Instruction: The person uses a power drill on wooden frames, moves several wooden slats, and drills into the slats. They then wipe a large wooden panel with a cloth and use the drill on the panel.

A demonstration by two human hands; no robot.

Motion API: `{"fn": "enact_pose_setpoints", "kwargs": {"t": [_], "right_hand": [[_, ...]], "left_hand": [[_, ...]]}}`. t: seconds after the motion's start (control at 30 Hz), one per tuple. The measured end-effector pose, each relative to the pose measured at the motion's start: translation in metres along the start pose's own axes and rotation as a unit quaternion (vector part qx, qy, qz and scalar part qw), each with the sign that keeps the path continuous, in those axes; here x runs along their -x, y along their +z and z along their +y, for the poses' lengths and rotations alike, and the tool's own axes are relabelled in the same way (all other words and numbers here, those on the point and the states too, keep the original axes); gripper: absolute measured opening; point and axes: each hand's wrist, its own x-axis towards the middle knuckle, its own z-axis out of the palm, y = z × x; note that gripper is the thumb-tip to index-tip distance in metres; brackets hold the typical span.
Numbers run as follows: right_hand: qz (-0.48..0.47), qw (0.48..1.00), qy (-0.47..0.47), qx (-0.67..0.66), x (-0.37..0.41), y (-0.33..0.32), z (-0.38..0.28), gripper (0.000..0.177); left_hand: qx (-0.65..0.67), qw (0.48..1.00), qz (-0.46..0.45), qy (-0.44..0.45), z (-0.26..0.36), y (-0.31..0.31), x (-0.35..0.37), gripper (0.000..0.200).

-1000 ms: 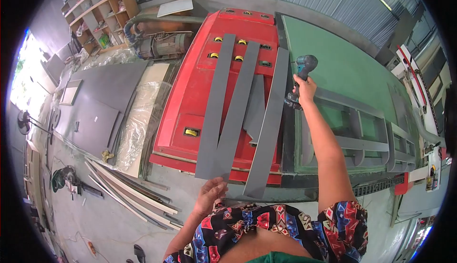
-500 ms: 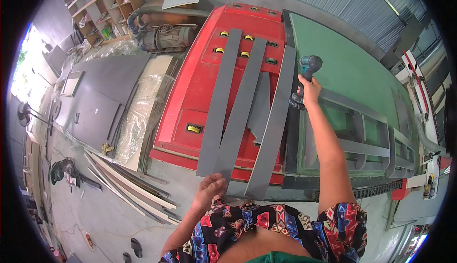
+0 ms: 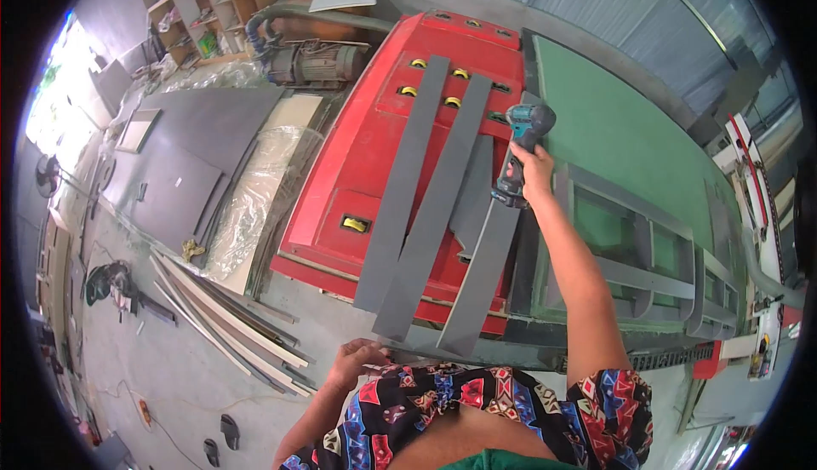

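Red table (image 3: 336, 185): three long gray boards (image 3: 407, 180), far ends toward one o'clock; shorter gray panel (image 3: 473, 197) between the middle and right ones
Green bed (image 3: 596, 104), two o'clock: gray frames (image 3: 642, 277) toward three
Floor (image 3: 281, 423): long strips (image 3: 223, 321) at eight, sandals (image 3: 229, 430) at seven

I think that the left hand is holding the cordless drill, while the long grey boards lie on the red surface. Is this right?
Not quite: the head view shows the cordless drill in the right hand, not the left hand. The long grey boards do lie on the red surface.
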Motion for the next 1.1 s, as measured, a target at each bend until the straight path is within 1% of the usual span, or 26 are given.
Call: {"fn": "enact_pose_setpoints", "kwargs": {"t": [0.07,0.13,0.2,0.23,0.27,0.33,0.37,0.4,0.43,0.47,0.5,0.53,0.6,0.67,0.8,0.87,0.97,1.03,1.1], "right_hand": [[0.0,1.0,0.01,0.017,-0.003,0.005,0.007,0.017],[0.006,0.999,0.028,0.03,0.002,0.014,0.004,0.018],[0.004,0.999,0.038,0.03,0.008,0.022,0.0,0.018],[-0.003,0.999,0.034,0.019,0.006,0.023,0.004,0.018],[-0.009,0.999,0.03,0.022,0.007,0.024,0.005,0.018],[-0.009,0.999,0.033,0.027,0.006,0.026,0.007,0.018],[-0.003,0.999,0.036,0.03,0.006,0.027,0.008,0.018],[0.001,0.999,0.04,0.032,0.005,0.029,0.009,0.018],[0.007,0.998,0.042,0.048,0.01,0.031,0.005,0.018],[-0.019,0.999,0.041,0.021,0.009,0.03,0.007,0.018],[-0.018,0.998,0.051,0.03,0.011,0.03,0.006,0.018],[-0.021,0.998,0.049,0.034,0.013,0.029,0.005,0.018],[-0.031,0.997,0.049,0.05,0.012,0.029,0.009,0.017],[-0.035,0.996,0.055,0.065,0.017,0.03,0.008,0.017],[-0.06,0.994,0.076,0.054,0.037,0.021,0.006,0.018],[-0.078,0.992,0.084,0.058,0.049,0.016,0.006,0.018],[-0.104,0.988,0.085,0.077,0.06,0.006,0.007,0.018],[-0.104,0.988,0.086,0.075,0.072,0.003,0.005,0.018],[-0.102,0.989,0.086,0.071,0.081,-0.001,0.002,0.019]], "left_hand": [[-0.026,0.999,0.017,-0.024,-0.012,-0.007,0.002,0.035],[-0.015,0.999,0.027,-0.021,-0.02,-0.011,0.003,0.037],[-0.035,0.998,0.037,-0.029,-0.032,-0.014,-0.003,0.038],[-0.027,0.999,0.035,-0.026,-0.039,-0.016,-0.007,0.039],[-0.019,0.999,0.042,-0.023,-0.039,-0.014,-0.006,0.039],[0.012,0.999,0.03,-0.025,-0.035,-0.007,-0.006,0.042],[-0.013,0.999,0.036,-0.02,-0.039,-0.009,-0.011,0.045],[-0.003,0.999,0.048,-0.015,-0.042,-0.01,-0.015,0.045],[-0.009,0.999,0.037,-0.011,-0.046,-0.012,-0.019,0.048],[-0.014,0.999,0.027,-0.007,-0.049,-0.012,-0.023,0.05],[-0.016,0.999,0.032,0.001,-0.052,-0.012,-0.028,0.054],[-0.005,0.999,0.048,0.007,-0.05,-0.009,-0.025,0.054],[-0.005,0.999,0.039,-0.008,-0.043,-0.005,-0.028,0.05],[-0.003,0.999,0.049,-0.007,-0.039,-0.001,-0.031,0.052],[-0.005,0.999,0.042,0.004,-0.039,0.007,-0.033,0.053],[-0.016,0.999,0.038,0.012,-0.038,0.011,-0.033,0.049],[0.006,0.999,0.031,0.018,-0.043,0.019,-0.036,0.044],[0.036,0.999,0.019,0.022,-0.051,0.024,-0.043,0.039],[0.043,0.999,0.018,0.018,-0.055,0.03,-0.048,0.038]]}}
